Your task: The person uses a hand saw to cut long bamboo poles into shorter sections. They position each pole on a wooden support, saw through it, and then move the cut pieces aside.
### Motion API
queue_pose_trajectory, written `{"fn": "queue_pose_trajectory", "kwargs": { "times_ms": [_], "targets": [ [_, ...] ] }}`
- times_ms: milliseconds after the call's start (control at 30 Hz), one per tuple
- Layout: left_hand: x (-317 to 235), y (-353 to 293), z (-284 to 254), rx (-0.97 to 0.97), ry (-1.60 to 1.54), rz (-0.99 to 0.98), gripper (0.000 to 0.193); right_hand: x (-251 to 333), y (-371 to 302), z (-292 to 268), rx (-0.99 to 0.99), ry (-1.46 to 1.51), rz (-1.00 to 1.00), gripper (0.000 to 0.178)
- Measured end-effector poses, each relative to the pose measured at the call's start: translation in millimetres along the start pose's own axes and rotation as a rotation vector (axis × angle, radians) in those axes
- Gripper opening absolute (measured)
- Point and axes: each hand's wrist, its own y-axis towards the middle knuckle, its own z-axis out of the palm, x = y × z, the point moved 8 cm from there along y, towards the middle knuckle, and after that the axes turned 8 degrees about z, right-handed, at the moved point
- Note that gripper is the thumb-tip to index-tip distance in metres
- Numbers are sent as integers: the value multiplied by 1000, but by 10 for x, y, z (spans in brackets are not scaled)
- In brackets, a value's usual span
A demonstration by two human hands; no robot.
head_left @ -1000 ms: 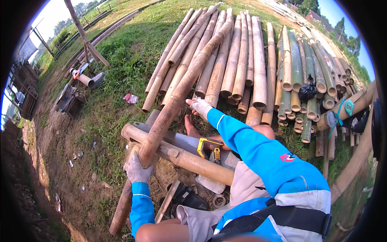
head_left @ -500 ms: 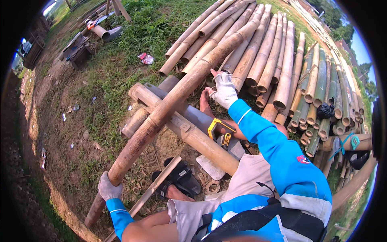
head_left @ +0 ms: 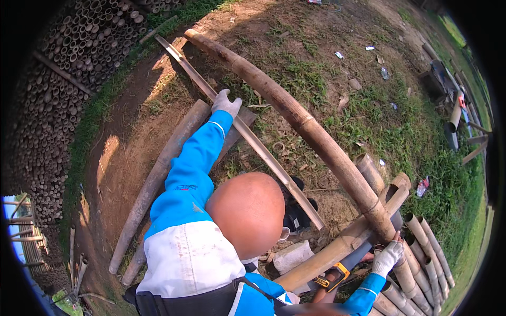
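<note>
A long thick bamboo pole (head_left: pixel 311 134) slants from the dirt at the top down to a crossed bamboo support (head_left: pixel 369 224) at the lower right. My right hand (head_left: pixel 387 257), in a grey glove, is closed on the pole just past that support. My left hand (head_left: pixel 226 102), also gloved with a blue sleeve, reaches forward and grips a thin split bamboo strip (head_left: pixel 274 168). The strip lies almost parallel to the pole, on its left.
Two weathered poles (head_left: pixel 158 179) lie on the dirt beside my left arm. A wall of stacked bamboo ends (head_left: pixel 74 68) fills the upper left. More poles (head_left: pixel 421 247) lie at the lower right. A yellow tape measure (head_left: pixel 333 276) sits under the support. Litter and tools (head_left: pixel 448 100) dot the grass.
The view has swung round from the pole stack toward the pole's free end. My left hand has left the pole's low end and now holds the thin strip. My right hand stays on the pole.
</note>
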Motion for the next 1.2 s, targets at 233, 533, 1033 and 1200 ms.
{"fn": "queue_pose_trajectory", "kwargs": {
  "times_ms": [233, 533, 1033, 1200],
  "targets": [
    [-40, -754, 51, -126, 141, -94, 95, 360, 90, -239, 65, -121, -30, 110],
    [210, -704, 146, 2, -82, -479, 109, 2551, -624, -832, -91, 538, -416, 79],
    [-1041, -1281, 188, 179, -1626, -336, 28, 2325, -756, -1331, 75, 379, -460, 70],
    [-1777, -1612, 461, 477, -1474, -214, 40, 1540, -546, -1577, 32, 321, -401, 65]
  ]
}}
